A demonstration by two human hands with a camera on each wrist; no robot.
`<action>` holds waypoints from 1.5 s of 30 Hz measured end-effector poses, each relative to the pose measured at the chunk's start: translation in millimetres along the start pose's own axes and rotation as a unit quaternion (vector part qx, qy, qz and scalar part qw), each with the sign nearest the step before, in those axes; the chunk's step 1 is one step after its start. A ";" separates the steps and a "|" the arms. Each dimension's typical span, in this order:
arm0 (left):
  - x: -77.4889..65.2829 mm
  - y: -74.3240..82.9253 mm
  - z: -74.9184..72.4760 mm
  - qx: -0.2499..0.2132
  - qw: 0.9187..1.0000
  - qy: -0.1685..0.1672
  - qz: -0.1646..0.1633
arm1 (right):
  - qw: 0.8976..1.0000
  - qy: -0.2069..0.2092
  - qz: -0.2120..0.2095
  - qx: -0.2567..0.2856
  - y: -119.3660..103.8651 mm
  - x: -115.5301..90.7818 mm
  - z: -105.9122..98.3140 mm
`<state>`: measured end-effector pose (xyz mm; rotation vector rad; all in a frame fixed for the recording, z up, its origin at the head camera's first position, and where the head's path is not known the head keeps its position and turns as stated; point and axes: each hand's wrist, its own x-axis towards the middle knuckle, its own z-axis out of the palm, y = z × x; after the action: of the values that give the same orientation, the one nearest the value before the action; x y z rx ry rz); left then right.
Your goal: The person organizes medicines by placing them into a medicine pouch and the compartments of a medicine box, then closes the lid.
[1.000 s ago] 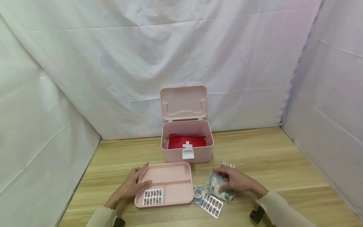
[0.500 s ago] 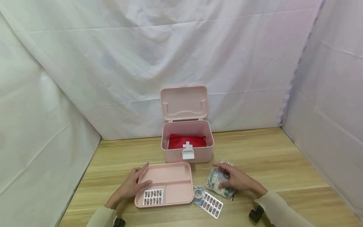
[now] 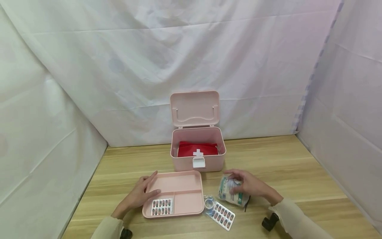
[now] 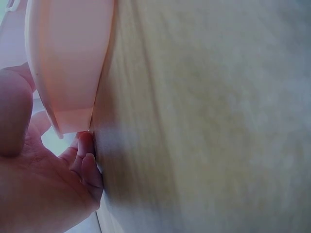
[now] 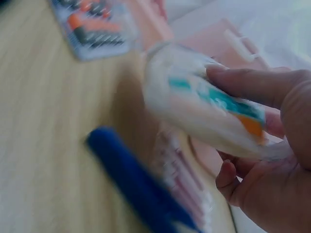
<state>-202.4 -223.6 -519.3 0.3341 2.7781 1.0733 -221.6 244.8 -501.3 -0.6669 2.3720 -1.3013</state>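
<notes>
My right hand (image 3: 253,184) grips a clear-wrapped, cream bandage pack (image 5: 199,109) with teal and orange print. In the right wrist view, thumb and fingers pinch it, raised and tilted above the table. Beneath it show a blurred blue object (image 5: 131,174) and a clear pack of thin sticks (image 5: 184,179). My left hand (image 3: 135,196) holds the left side of the pink divided tray (image 3: 188,201), thumb over its rim. A capsule blister pack (image 3: 161,207) lies in the tray's front-left compartment.
Behind the tray stands a pink first-aid box (image 3: 182,165), lid raised, with a red pouch (image 3: 197,149) inside. Right of the tray, a bagged roll of tape (image 3: 209,203) overlaps another blister pack (image 3: 223,217). White sheets (image 3: 149,59) enclose the back and sides.
My right hand has closed on the bandage pack and raised it slightly; a dark tip now shows at its lower right. The left hand and tray have stayed in place.
</notes>
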 end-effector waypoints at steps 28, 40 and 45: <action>-0.5 0.2 0.1 0.000 1.000 0.000 -0.001 | 0.989 -0.022 -0.007 0.146 -76.5 36.0 32.1; -0.4 1.6 -0.1 0.005 1.000 0.000 0.004 | 0.994 -0.027 -0.028 0.099 -97.0 59.5 50.3; 0.5 0.7 0.0 0.004 1.000 0.001 0.007 | 0.995 -0.033 -0.053 0.082 -103.2 67.0 57.9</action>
<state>-202.8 -222.9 -518.8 0.3536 2.7860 1.0658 -223.3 119.5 -448.4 -0.7820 2.1759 -1.4756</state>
